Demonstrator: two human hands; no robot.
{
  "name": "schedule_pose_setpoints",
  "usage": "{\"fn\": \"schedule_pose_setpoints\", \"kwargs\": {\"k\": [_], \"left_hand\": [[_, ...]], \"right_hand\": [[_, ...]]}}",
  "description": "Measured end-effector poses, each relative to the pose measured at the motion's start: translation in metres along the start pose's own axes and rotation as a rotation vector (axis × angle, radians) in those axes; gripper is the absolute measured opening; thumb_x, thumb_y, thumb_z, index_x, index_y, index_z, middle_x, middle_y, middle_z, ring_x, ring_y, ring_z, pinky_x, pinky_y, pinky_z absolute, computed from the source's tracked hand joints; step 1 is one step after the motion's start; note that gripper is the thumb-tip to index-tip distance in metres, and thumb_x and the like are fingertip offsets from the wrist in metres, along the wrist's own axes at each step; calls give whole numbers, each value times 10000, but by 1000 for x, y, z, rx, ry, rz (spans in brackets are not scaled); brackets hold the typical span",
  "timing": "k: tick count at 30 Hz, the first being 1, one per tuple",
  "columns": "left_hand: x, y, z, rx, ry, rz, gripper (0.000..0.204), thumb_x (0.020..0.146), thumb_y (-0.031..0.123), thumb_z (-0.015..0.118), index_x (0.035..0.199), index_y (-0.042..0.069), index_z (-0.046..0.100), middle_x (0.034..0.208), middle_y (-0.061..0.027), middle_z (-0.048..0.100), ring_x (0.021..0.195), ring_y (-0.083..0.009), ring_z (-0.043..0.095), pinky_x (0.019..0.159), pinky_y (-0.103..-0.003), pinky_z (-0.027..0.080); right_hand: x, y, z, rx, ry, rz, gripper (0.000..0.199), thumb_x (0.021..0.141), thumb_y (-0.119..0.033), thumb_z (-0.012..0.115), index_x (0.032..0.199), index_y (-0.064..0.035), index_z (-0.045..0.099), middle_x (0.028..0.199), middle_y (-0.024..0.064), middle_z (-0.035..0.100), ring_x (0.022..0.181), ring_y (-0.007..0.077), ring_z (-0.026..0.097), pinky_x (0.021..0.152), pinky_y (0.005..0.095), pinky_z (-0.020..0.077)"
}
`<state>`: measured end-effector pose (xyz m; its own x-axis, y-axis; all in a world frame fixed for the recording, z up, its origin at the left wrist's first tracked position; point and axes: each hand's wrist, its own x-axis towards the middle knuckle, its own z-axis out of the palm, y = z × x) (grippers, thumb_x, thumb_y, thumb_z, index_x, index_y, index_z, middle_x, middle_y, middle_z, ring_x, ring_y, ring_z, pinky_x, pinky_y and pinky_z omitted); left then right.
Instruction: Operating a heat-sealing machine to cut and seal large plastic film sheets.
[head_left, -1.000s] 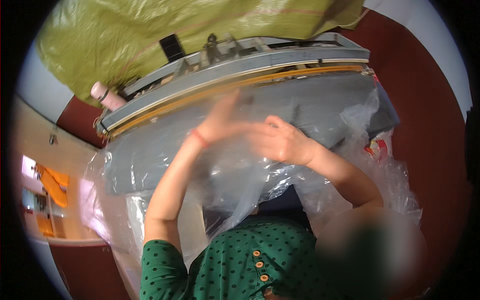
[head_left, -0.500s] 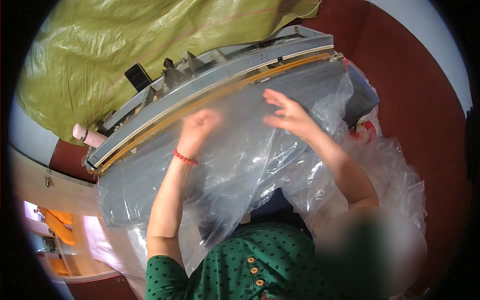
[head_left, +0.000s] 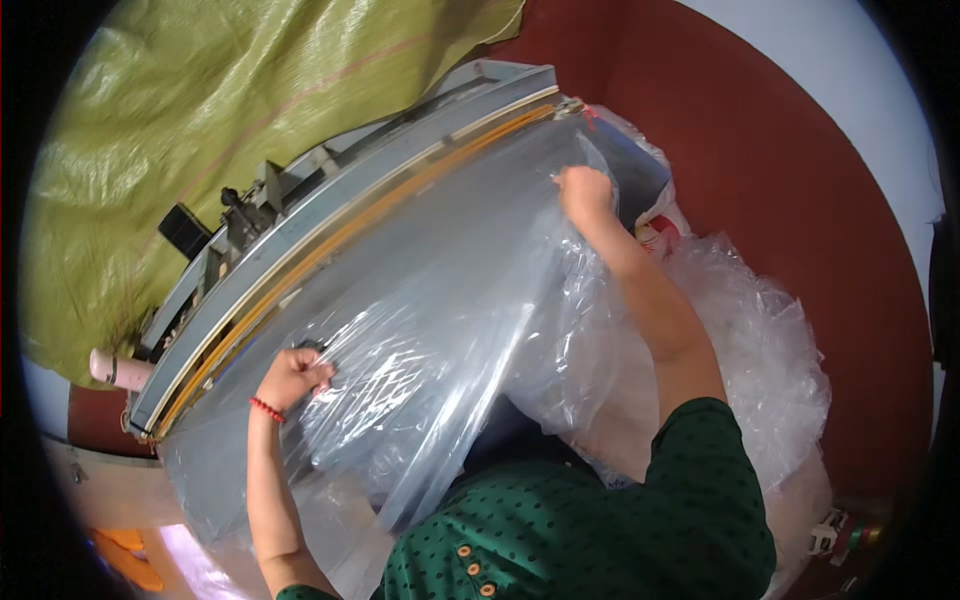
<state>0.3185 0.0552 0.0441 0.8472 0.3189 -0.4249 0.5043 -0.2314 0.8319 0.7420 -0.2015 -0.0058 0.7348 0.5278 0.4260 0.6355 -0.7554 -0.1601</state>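
A large clear plastic sheet or bag (head_left: 440, 330) lies stretched over a grey metal sealing machine (head_left: 330, 210) with an orange strip along its bar. My left hand (head_left: 292, 376), a red bead bracelet at the wrist, grips the plastic's near left corner. My right hand (head_left: 585, 192) pinches the plastic's far right corner near the end of the bar. The two hands are far apart, and the sheet is spread flat between them.
A heap of crumpled clear plastic bags (head_left: 740, 340) lies to the right beside a red-brown wall. A yellow-green woven tarp (head_left: 200, 110) hangs behind the machine. A pink bottle (head_left: 115, 368) stands at the machine's left end.
The hands have moved apart from the middle, left hand down-left and right hand up-right, spreading the plastic out flat. The camera view has tilted.
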Motion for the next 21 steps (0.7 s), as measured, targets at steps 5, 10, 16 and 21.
{"fn": "schedule_pose_setpoints", "kwargs": {"k": [5,10,16,21], "left_hand": [[3,-1,3,131,88,57,208,754,92,642,593,22,530,492,10,494,453,-49,458,418,-214,349],[4,9,10,59,91,-2,200,746,73,646,598,3,531,500,-8,519,445,-67,491,422,-214,385],[-33,-12,-1,65,131,86,88,738,11,612,670,-17,564,554,-14,543,483,-68,522,438,-213,403],[-147,-63,-37,-56,142,-320,28,721,12,593,740,-8,599,604,-30,574,529,-97,554,498,-230,444]], "right_hand": [[22,45,6,-80,267,38,204,683,-268,632,663,-65,622,752,98,566,767,262,548,600,370,456],[44,66,23,64,358,266,266,605,-306,704,688,-68,619,785,93,563,822,279,536,679,371,445],[49,62,31,50,336,331,318,627,-342,694,800,-90,607,813,81,584,831,276,553,704,380,442],[60,74,44,170,112,272,310,752,-407,519,842,-117,580,844,110,602,815,310,568,741,417,426]]}}
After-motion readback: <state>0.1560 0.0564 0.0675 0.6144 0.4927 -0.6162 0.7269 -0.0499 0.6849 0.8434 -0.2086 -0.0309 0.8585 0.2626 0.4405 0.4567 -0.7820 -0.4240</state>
